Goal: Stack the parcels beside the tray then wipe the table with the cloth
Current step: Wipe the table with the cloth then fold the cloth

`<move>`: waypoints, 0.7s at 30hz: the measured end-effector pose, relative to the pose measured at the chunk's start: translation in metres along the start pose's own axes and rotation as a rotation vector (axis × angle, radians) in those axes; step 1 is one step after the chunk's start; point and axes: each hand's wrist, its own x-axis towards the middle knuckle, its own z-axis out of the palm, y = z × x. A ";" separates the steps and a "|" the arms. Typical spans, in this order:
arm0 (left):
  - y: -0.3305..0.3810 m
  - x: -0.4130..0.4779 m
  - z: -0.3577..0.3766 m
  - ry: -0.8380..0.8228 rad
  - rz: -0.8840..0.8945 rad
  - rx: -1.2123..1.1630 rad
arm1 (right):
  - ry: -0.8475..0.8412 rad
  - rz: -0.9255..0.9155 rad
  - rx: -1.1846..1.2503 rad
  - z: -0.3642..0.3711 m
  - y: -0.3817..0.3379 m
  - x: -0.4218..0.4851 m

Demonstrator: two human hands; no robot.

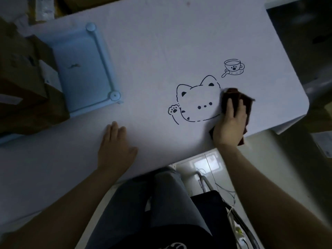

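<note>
In the head view, the right hand (231,123) lay flat with its fingers pressing the dark cloth (248,102) onto the table (161,42) near its right end, the cloth's long axis running along the hand. The left hand (115,146) rested flat and empty, well apart. Most of the table lay leftward, toward the tray (84,69) and the parcels (23,78), so the next stroke probably ran that way.

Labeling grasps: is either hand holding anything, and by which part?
Right hand presses flat on the middle of the cloth, fingers straight, not gripping. Left hand rests flat on the table, holding nothing.
</note>
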 end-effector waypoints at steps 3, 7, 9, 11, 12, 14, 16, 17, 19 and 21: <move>0.003 0.000 -0.002 0.010 -0.020 -0.036 | -0.146 -0.384 0.032 0.026 -0.050 -0.060; -0.005 -0.004 -0.005 -0.013 0.001 -0.083 | -0.470 -1.112 -0.032 0.025 -0.064 -0.084; -0.017 -0.009 -0.006 -0.009 0.004 -0.101 | -0.446 -1.235 -0.057 0.022 -0.050 -0.049; -0.032 -0.019 -0.004 0.009 -0.074 -0.154 | -0.340 -1.001 -0.006 0.020 -0.034 -0.014; -0.037 -0.024 -0.001 0.032 -0.122 -0.189 | -0.293 -0.807 0.029 0.016 -0.026 -0.002; -0.058 -0.038 0.006 0.108 -0.231 -0.258 | -0.195 -0.469 0.078 0.016 -0.032 0.003; -0.081 -0.051 0.011 0.177 -0.359 -0.317 | -0.134 -0.262 0.089 0.021 -0.059 -0.013; -0.091 -0.058 0.013 0.208 -0.434 -0.357 | -0.118 -0.221 0.092 0.025 -0.077 -0.025; -0.113 -0.071 0.015 0.282 -0.579 -0.440 | -0.145 -0.226 0.105 0.036 -0.115 -0.057; -0.133 -0.082 0.017 0.348 -0.694 -0.493 | -0.215 -0.317 0.101 0.050 -0.149 -0.093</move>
